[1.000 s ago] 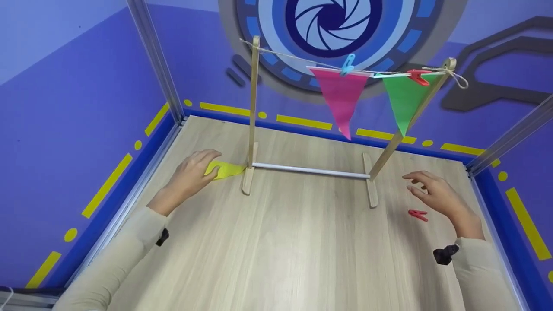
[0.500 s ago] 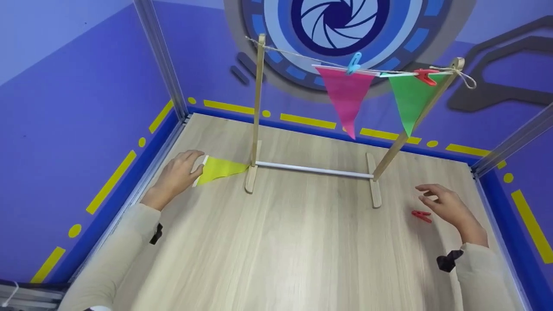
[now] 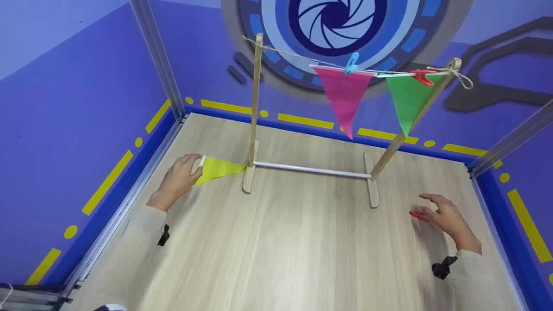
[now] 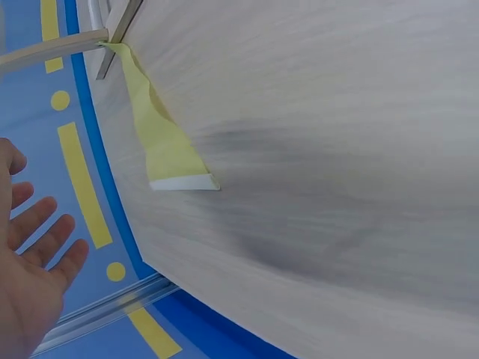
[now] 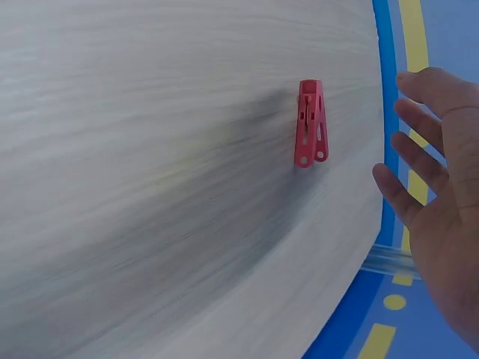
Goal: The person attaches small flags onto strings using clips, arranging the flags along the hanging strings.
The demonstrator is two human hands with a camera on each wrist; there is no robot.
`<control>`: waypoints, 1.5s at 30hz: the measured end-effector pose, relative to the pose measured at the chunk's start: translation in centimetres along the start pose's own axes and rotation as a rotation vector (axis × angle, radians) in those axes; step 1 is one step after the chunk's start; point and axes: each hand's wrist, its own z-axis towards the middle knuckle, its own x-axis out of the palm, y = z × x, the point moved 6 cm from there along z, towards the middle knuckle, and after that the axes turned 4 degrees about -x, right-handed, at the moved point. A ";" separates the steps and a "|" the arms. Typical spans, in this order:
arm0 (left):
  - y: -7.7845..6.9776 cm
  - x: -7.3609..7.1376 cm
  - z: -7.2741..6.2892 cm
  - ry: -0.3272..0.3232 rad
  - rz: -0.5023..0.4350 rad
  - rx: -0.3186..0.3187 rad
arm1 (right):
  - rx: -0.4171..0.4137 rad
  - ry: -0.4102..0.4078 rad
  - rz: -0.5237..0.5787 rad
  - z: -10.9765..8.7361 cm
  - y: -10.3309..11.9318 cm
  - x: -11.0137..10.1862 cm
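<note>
Two hands sit lower than half a second ago: the left hand (image 3: 179, 178), fingers relaxed and holding nothing, beside the yellow flag (image 3: 218, 168) on the worktop (image 3: 293, 242), the right hand (image 3: 447, 218), open-fingered, now just beside the red peg (image 3: 417, 214).

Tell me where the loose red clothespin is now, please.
In the head view the red clothespin lies on the wooden table, right side, beside the right hand.

Light wood tabletop (image 3: 293, 242), purple walls (image 3: 65, 95), yellow dashes (image 3: 304, 121)
</note>
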 end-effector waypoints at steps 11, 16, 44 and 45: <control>0.9 1.4 0.1 -0.117 -0.148 -0.090 | 0.065 0.000 0.032 -0.3 -0.5 0.8; 1.8 2.4 -0.2 -0.155 -0.217 -0.170 | 0.044 -0.028 0.038 -0.5 -0.6 0.9; 6.7 6.1 -1.2 -0.249 -0.247 -0.476 | 0.073 -0.015 0.052 -1.0 -1.4 1.3; 6.9 6.3 -1.3 -0.248 -0.250 -0.480 | 0.080 -0.010 0.054 -1.0 -1.4 1.4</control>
